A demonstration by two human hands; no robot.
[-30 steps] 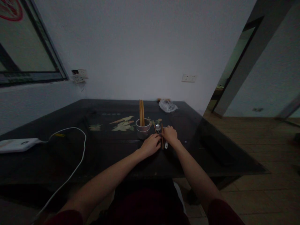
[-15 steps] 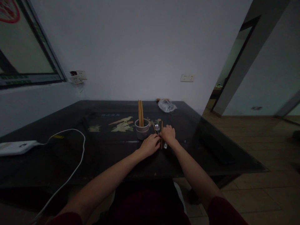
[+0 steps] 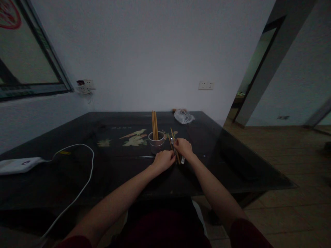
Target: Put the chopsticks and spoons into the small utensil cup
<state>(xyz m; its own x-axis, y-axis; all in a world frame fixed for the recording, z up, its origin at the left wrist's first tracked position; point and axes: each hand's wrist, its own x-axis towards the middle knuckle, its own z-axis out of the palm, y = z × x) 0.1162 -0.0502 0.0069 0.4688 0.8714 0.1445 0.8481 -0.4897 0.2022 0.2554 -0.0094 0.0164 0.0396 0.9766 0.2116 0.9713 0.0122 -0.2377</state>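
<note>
A metal cup (image 3: 156,142) stands on the dark table (image 3: 108,172) with several wooden chopsticks (image 3: 154,125) upright in it. Just right of the cup lie loose chopsticks and a spoon whose white handle end (image 3: 183,160) shows. My right hand (image 3: 183,147) is closed on a chopstick (image 3: 172,133) that tilts up and away from the table. My left hand (image 3: 163,161) rests beside it with curled fingers on the loose chopsticks; its grip is hidden.
A white device (image 3: 18,165) with a white cable (image 3: 85,179) lies at the table's left. A crumpled plastic bag (image 3: 183,116) sits at the far edge. An inlaid bird picture (image 3: 134,137) marks the tabletop. A doorway opens to the right.
My right hand has closed on a chopstick and tipped its far end up off the table. The left hand stays beside it, shifted slightly.
</note>
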